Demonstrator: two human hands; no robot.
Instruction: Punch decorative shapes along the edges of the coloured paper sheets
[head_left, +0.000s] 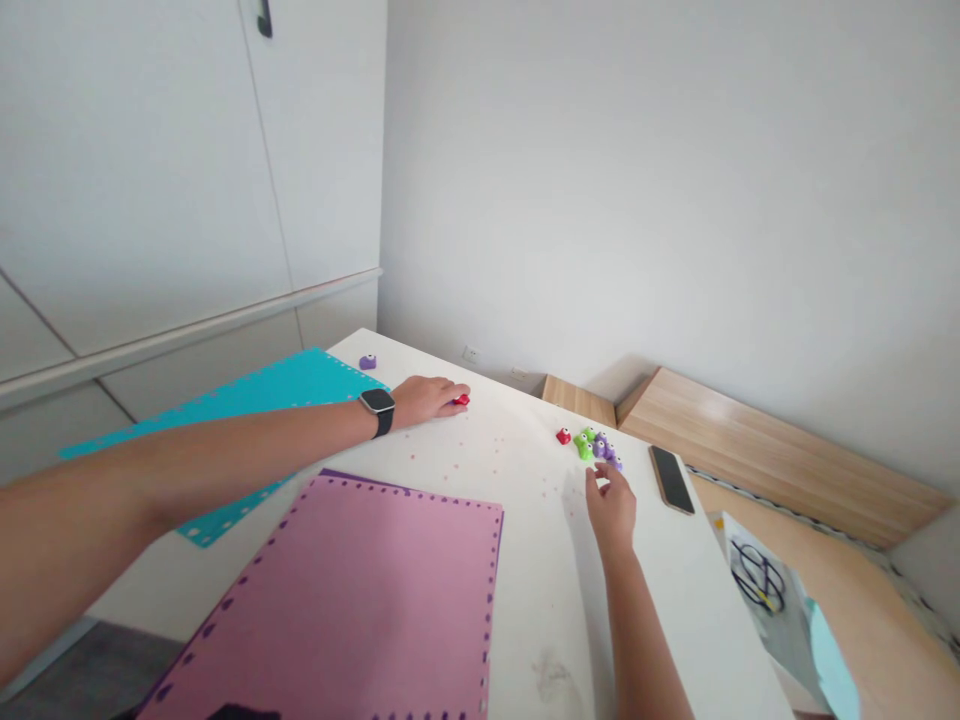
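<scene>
My left hand (425,400), with a watch (377,402) on its wrist, reaches to the far part of the white table. Its fingers are closed on a small red toy with an eye (462,400), which rests at the tabletop. On the right, my right hand (613,505) has its thumb and fingers slightly apart and shows nothing between them. Just beyond its fingertips is a cluster of small eyed toys, green (583,447) and purple (600,446). Beside them sits another red toy (563,436). A single purple toy (367,362) stands near the far left corner.
A pink sheet with a punched border (375,590) lies in front of me over a purple one. Under my left arm is a turquoise sheet (262,390). A phone (671,480) lies at the table's right edge. Beyond that edge, cables (757,577) lie on a lower surface.
</scene>
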